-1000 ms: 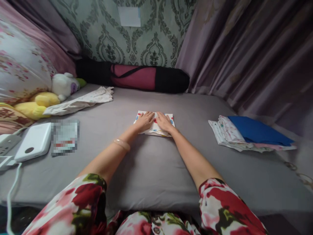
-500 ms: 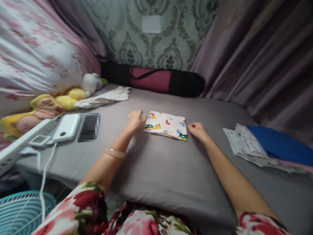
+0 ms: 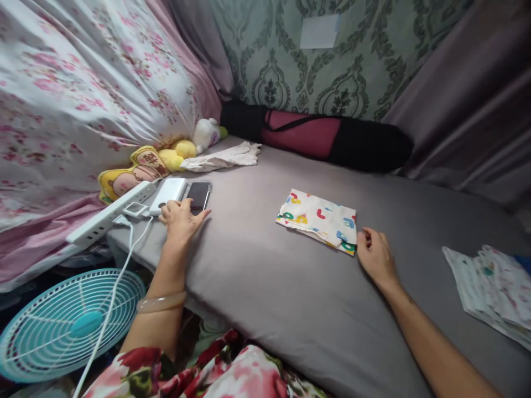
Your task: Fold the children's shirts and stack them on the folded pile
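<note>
My left hand [image 3: 181, 220] lies with its fingers spread on a dark phone [image 3: 199, 195] near the left edge of the grey bed [image 3: 265, 276]. A white power bank [image 3: 168, 193] sits just left of the phone. A folded white cloth with coloured letters [image 3: 318, 219] lies in the middle of the bed. My right hand [image 3: 374, 256] rests loosely curled on the sheet at the cloth's near right corner, holding nothing I can see.
A white power strip [image 3: 108, 218] with a cable hangs off the bed's left edge above a teal fan [image 3: 70, 323]. Plush toys [image 3: 166, 157], a crumpled cloth [image 3: 224, 159] and a red-black roll bag [image 3: 319, 135] line the back. Folded clothes [image 3: 489, 287] lie right.
Both hands left the folded cloth. My left hand moved left to the phone, my right hand drew back to the cloth's right corner. The camera turned left.
</note>
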A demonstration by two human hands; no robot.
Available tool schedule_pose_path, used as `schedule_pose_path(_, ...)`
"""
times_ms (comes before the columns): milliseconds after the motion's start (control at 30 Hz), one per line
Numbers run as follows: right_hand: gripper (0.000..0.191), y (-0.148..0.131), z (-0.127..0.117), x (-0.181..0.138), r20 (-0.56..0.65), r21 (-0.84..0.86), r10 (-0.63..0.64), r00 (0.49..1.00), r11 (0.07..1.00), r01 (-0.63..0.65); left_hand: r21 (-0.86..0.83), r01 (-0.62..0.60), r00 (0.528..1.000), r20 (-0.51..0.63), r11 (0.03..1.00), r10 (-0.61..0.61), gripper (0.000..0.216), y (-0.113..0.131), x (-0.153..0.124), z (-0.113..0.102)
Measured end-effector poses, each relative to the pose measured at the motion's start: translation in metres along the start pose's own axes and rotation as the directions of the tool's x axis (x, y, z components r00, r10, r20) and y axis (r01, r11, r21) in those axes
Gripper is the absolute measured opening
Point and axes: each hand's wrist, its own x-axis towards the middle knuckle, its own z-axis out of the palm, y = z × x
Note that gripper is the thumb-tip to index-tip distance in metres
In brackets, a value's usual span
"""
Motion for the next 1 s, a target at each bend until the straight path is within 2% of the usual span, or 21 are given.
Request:
schedule_pose_path(467, 0.047, 0.006, 0.005, 0.000, -0.056, 0.030, -0.017, 0.998, 0.999, 0.018, 0.060, -0.032, 0.994, 0.102, 0.998, 0.026, 0.054, -0.006, 0.011, 0.006)
schedule_pose_path(533, 0.047, 0.005, 0.003, 0.002, -0.048, 0.022, -0.004, 0.999, 1.000, 0.005, 0.044, -0.039, 0.997, 0.065, 0.998, 0.036, 0.054, 0.002, 0.011, 0.001)
schedule_pose_path(633, 0.047, -0.002, -0.001, 0.010, 0.035, -0.050, 0.058, 0.998, 0.997, -0.056, -0.039, -0.086, 0.996, 0.003, 0.996, 0.086, 0.051, 0.036, 0.008, -0.007)
schedule_pose_path(667, 0.047, -0.005, -0.002, 0.014, 0.090, -0.092, 0.106, 0.990, 0.991, -0.098, -0.093, -0.131, 0.990, 0.041, 0.987, 0.136, 0.047, 0.052, 0.007, -0.007)
schedule_pose_path(700, 0.048, -0.009, -0.005, 0.018, 0.153, -0.140, 0.165, 0.974, 0.980, -0.144, -0.175, -0.197, 0.966, 0.132, 0.965, 0.221, 0.042, 0.069, 0.007, -0.006)
schedule_pose_path(767, 0.050, -0.019, -0.009, 0.027, 0.262, -0.232, 0.286, 0.922, 0.946, -0.228, -0.325, -0.285, 0.864, 0.319, 0.902, 0.388, 0.036, 0.104, 0.007, 0.002)
schedule_pose_path(800, 0.050, -0.024, -0.011, 0.030, 0.296, -0.268, 0.334, 0.895, 0.928, -0.258, -0.338, -0.288, 0.836, 0.368, 0.896, 0.407, 0.036, 0.120, 0.008, 0.008)
schedule_pose_path(867, 0.049, -0.034, -0.015, 0.035, 0.329, -0.312, 0.391, 0.860, 0.904, -0.292, -0.311, -0.285, 0.811, 0.426, 0.907, 0.401, 0.036, 0.146, 0.011, 0.021)
schedule_pose_path(1000, 0.044, -0.045, -0.020, 0.037, 0.377, -0.336, 0.409, 0.831, 0.897, -0.288, -0.226, -0.281, 0.782, 0.509, 0.933, 0.359, 0.038, 0.183, 0.014, 0.040)
